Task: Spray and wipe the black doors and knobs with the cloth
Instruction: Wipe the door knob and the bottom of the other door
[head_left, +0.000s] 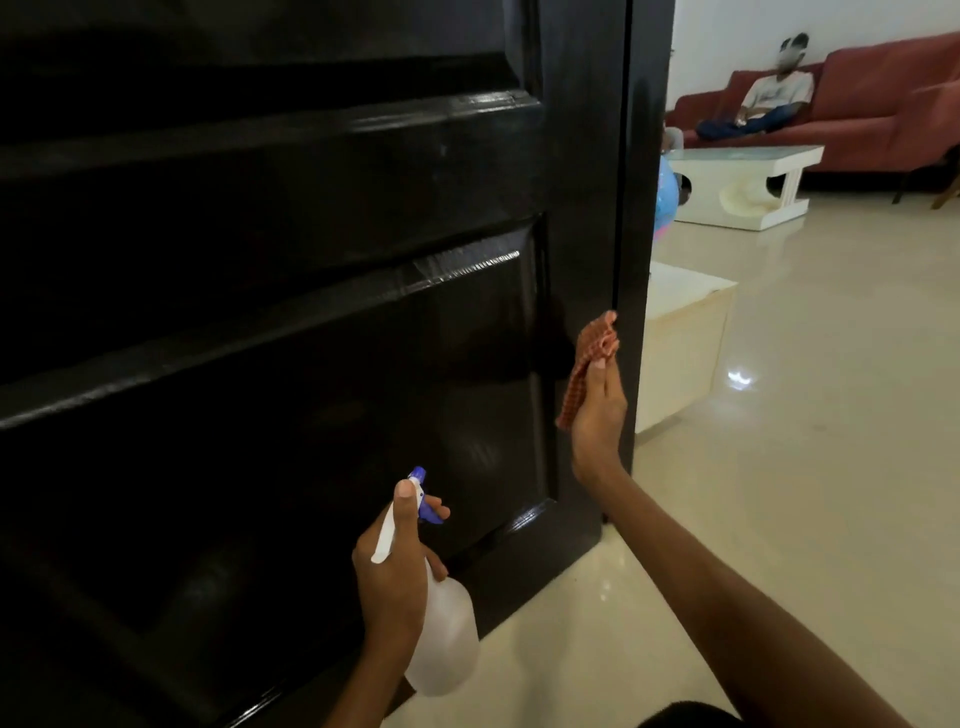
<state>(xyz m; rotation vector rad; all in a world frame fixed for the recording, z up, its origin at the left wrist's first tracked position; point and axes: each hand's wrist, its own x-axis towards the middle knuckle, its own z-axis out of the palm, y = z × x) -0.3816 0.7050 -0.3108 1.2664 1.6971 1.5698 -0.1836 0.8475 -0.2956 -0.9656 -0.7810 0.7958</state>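
- The black door (311, 312) fills the left and middle of the view, its glossy raised panels catching light along their upper edges; its bottom edge meets the pale tiled floor (805, 467).
- The left hand (395, 577) grips a spray bottle (447, 639) low in front of the door's bottom panel. The thumb lies along the white top of the sprayer, a finger curls round the blue trigger, and the blue nozzle points toward the door. The bottle's body is translucent white.
- The right hand (597, 410) holds a reddish checked cloth (592, 358) against the door's right-hand stile, near its outer edge. The fingers reach upward with the cloth bunched between them and the wood; part of the cloth hangs down on the left of the palm.
- Just past the door's edge stands a low white box (680, 353) on the floor.
- Farther back is a white table (748, 182), and behind it a red sofa (883, 104) with a person (763, 104) sitting on it.
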